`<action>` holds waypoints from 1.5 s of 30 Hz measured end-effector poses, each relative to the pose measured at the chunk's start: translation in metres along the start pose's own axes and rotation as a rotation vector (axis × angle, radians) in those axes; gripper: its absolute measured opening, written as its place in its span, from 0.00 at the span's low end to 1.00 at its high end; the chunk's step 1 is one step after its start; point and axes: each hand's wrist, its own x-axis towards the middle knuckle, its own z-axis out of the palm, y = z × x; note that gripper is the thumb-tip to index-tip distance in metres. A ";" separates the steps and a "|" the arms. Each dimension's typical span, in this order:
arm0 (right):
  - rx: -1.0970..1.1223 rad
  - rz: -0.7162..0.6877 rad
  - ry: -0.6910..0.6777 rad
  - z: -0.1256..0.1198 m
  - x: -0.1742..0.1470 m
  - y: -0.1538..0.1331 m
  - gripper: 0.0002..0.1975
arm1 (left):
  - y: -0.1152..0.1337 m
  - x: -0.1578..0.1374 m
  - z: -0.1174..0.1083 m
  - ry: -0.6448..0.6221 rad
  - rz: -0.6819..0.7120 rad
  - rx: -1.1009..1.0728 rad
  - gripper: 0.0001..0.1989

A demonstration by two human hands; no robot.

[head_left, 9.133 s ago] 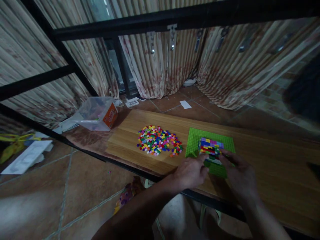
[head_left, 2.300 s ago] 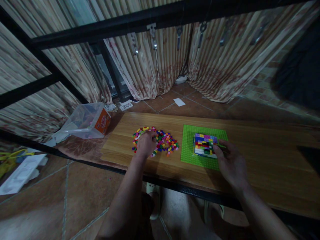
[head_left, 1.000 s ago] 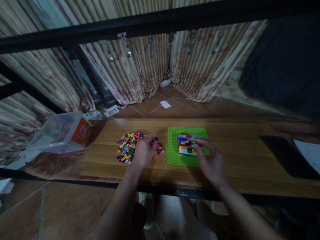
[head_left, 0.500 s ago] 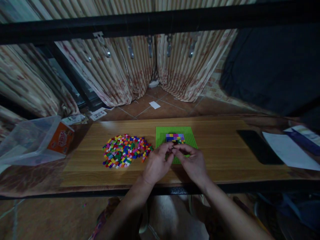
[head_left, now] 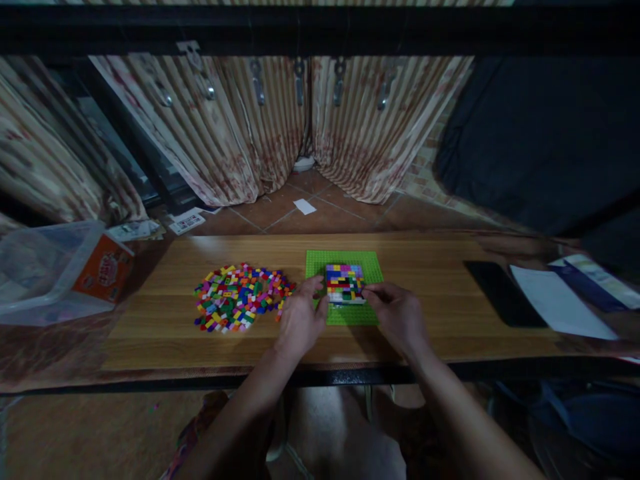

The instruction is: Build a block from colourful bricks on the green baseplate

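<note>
The left hand (head_left: 299, 319) and right hand (head_left: 397, 315) pinch the small multicoloured brick block (head_left: 344, 283) on the green studded baseplate (head_left: 345, 313) lying on the wooden counter (head_left: 435, 313). The block seems light, stiff and best held at its sides; the fingertips are dim, so the grip is probably closed on it.

A bright green studded square baseplate (head_left: 345, 317) carries a small block of plastic bricks (head_left: 344, 283) in rows of purple, blue, yellow, red, green and white. Left of the baseplate lies a heap of loose small bricks (head_left: 239, 295), mixed red, yellow, green, blue, pink and white. Behind the baseplate hang beige striped curtains (head_left: 260, 127) with reddish blotches.
</note>
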 end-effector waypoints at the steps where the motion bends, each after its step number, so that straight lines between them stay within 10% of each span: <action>1: -0.036 -0.014 -0.007 0.001 -0.002 -0.002 0.12 | 0.000 0.000 0.000 -0.005 -0.011 0.008 0.18; 18: -0.217 -0.141 0.027 0.009 -0.005 -0.008 0.15 | 0.006 -0.002 0.007 -0.084 -0.029 0.043 0.22; 45: -0.046 0.072 0.072 0.024 0.003 0.017 0.21 | 0.006 -0.006 0.008 -0.100 0.005 0.041 0.21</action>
